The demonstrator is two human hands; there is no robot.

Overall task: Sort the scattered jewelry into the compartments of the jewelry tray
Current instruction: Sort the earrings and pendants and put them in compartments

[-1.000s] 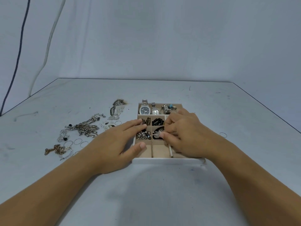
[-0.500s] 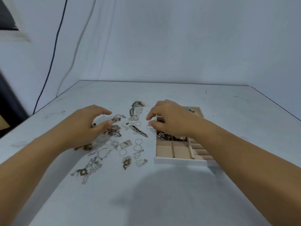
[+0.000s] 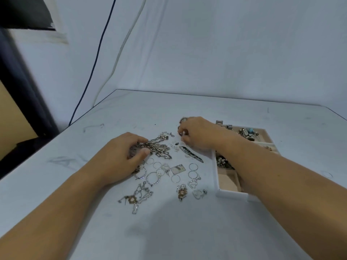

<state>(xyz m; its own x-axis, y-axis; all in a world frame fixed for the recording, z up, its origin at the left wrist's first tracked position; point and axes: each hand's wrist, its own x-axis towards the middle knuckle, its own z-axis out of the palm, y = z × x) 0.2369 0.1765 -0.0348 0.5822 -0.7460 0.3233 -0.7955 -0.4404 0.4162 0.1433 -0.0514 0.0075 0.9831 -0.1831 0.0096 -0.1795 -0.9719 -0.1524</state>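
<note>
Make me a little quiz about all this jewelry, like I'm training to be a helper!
1. True or false: the left hand grips the tangle of chains.
2. Pick one: the jewelry tray sits where, compared with the square pendant? A: to its left. B: to its right. C: on top of it.
3. Fill the gap: the long dark leaf-shaped piece lies on the ____, not in a compartment.

Key: 1 true. 2 B. 3 table.
</note>
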